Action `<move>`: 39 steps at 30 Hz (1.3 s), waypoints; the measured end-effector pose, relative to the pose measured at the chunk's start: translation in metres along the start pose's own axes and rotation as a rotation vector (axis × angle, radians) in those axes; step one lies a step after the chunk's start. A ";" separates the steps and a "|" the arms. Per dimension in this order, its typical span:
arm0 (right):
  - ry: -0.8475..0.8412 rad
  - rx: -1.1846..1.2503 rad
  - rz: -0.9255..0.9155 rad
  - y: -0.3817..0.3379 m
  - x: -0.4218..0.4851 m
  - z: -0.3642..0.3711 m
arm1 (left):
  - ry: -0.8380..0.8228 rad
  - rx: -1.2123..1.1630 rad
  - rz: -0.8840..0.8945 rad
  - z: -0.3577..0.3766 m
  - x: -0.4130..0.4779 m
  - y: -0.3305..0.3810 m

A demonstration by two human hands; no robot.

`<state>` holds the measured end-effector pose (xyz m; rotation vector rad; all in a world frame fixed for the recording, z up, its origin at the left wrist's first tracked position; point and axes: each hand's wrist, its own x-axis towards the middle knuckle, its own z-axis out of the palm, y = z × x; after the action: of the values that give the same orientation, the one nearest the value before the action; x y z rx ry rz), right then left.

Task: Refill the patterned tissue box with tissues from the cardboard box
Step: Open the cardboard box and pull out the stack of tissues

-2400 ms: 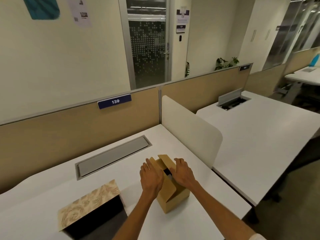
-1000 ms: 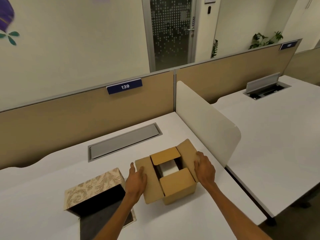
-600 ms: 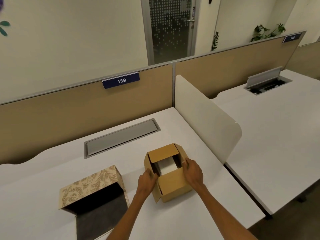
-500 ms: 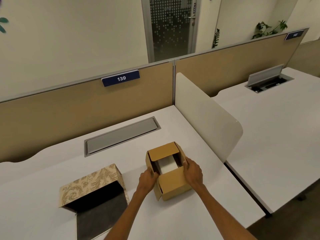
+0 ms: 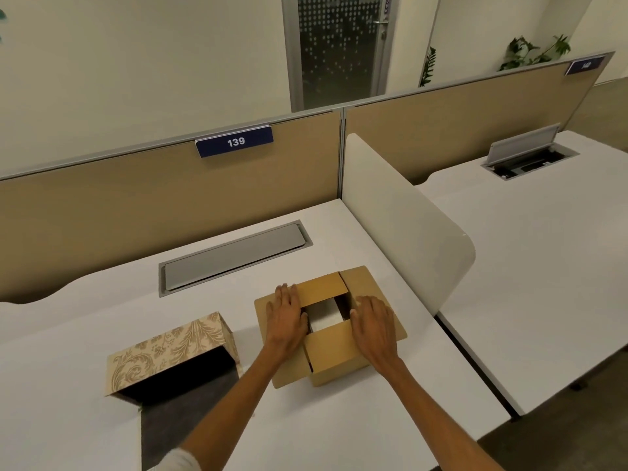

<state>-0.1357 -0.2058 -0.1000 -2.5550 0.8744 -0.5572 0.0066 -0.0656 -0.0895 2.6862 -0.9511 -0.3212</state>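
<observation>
Now we have pressed the side flaps of the cardboard box [image 5: 334,351] back out flat, where half a second ago they stood up, so the white tissues [image 5: 324,316] inside lie exposed for lifting. Our left hand [image 5: 285,321] and right hand [image 5: 373,326] rest palm-down on those flaps, fingers [image 5: 287,295] spread and gripping nothing; the patterned tissue box [image 5: 170,350] lies open, just left on the tabletop [image 5: 339,430].

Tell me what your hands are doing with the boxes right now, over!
Left hand and right hand flat on cardboard box flaps, holding nothing. White tissues showing inside. Patterned tissue box open, looks empty. Nothing in the way.
</observation>
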 end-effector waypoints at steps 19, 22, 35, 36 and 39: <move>-0.196 0.063 -0.138 -0.018 -0.007 -0.036 | 0.224 -0.303 0.029 -0.043 0.049 0.002; -0.268 0.075 -0.153 -0.022 -0.012 -0.056 | 0.323 -0.236 0.015 -0.044 0.056 0.012; -0.678 -0.067 -0.275 -0.010 -0.069 -0.038 | 0.279 0.155 0.084 -0.007 0.043 0.023; -0.651 -0.061 -0.289 -0.009 -0.071 -0.034 | 0.271 0.160 0.076 -0.007 0.043 0.024; -0.580 -0.022 -0.300 -0.009 -0.076 -0.026 | 0.231 0.152 0.046 -0.005 0.047 0.028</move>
<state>-0.1987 -0.1566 -0.0923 -2.6568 0.2990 0.1277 0.0272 -0.1156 -0.0809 2.7539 -1.0004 0.0734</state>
